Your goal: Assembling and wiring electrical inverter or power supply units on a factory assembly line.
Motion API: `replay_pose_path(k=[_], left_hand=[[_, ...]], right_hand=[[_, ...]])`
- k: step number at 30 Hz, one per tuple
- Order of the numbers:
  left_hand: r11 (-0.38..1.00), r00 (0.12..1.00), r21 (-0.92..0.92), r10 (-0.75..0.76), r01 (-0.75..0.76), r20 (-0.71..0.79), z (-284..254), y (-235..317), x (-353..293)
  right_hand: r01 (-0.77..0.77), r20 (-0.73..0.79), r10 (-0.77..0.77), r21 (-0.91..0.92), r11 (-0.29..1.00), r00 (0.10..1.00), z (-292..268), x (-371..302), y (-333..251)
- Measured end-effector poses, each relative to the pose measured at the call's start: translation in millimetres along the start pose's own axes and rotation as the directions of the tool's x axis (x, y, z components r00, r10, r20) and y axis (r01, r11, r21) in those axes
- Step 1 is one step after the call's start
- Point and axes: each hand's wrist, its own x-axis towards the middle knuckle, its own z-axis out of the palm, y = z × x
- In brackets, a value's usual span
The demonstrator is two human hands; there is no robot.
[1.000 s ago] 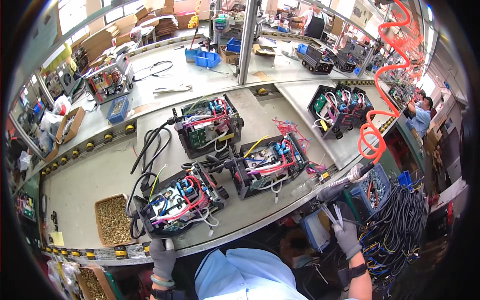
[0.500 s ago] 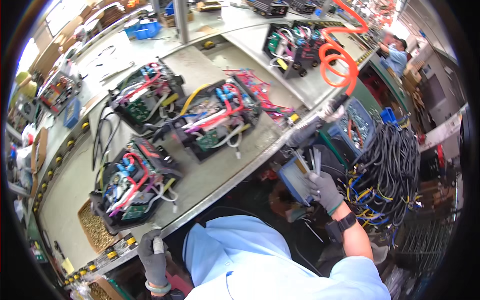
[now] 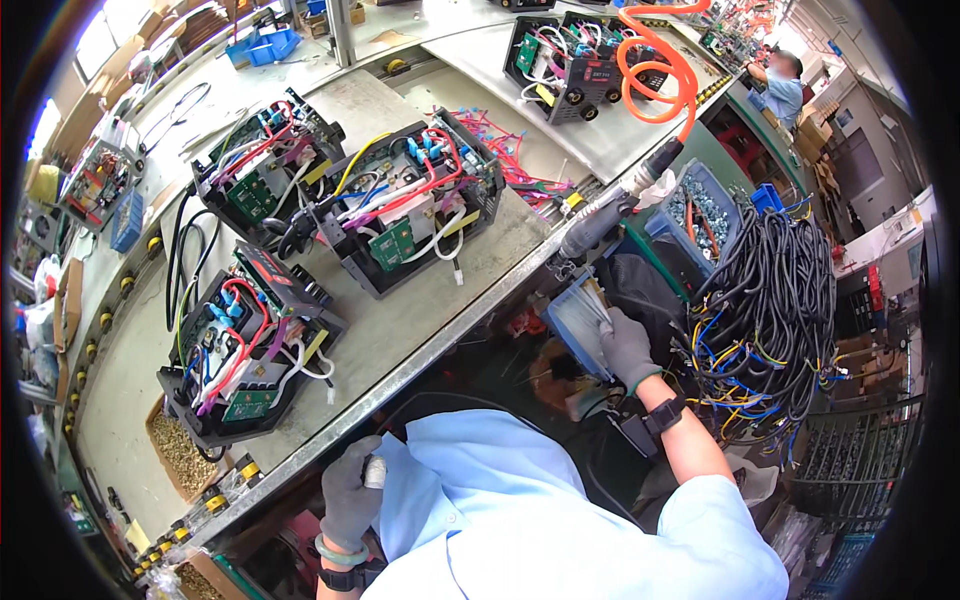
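Note:
My right hand [image 3: 628, 345], in a grey glove, reaches into a small blue bin [image 3: 572, 345] below the bench edge. Its fingers close round thin, pale strips [image 3: 596, 300] whose ends lean up past the fingertips; the exact kind is unclear. My left hand [image 3: 350, 492], gloved too, is held near my shirt, just off the bench's front edge. Its fingers are curled in, the thumb tip is wrapped in white, and no object shows in it. Nearest on the bench is an open black device chassis [image 3: 250, 350] with a green circuit board and red, white and blue wires.
More open chassis stand behind, one in the middle [image 3: 410, 210] and one at the left [image 3: 265, 165]. A power screwdriver [image 3: 600, 225] hangs on an orange coiled hose [image 3: 650, 60]. Right of it are a bin of screws [image 3: 700, 215] and bundled black cables [image 3: 770, 320]. Another person [image 3: 782, 85] sits far right.
My right hand has lowered the pale strips toward the blue bin and moved slightly left. My left hand has drawn away from the bench edge toward my shirt. The view has shifted a little.

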Motion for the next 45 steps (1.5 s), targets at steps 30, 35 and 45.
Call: replay_pose_path(k=[30, 35, 45], left_hand=[[0.983, 1.0, 0.185, -0.011, 0.012, -0.007, 22, -36, -19], [0.98, 0.999, 0.197, -0.041, 0.035, 0.026, 30, -46, -18], [0.962, 0.959, -0.172, -0.171, 0.212, 0.226, 7, 2, 9]], right_hand=[[0.128, 0.009, -0.141, -0.476, 0.87, 0.99, 18, 12, -3], [0.064, 0.063, -0.046, -0.313, 0.948, 0.997, 11, 5, -8], [0.396, 0.05, -0.393, -0.084, 0.914, 0.918, -101, -36, -53]])
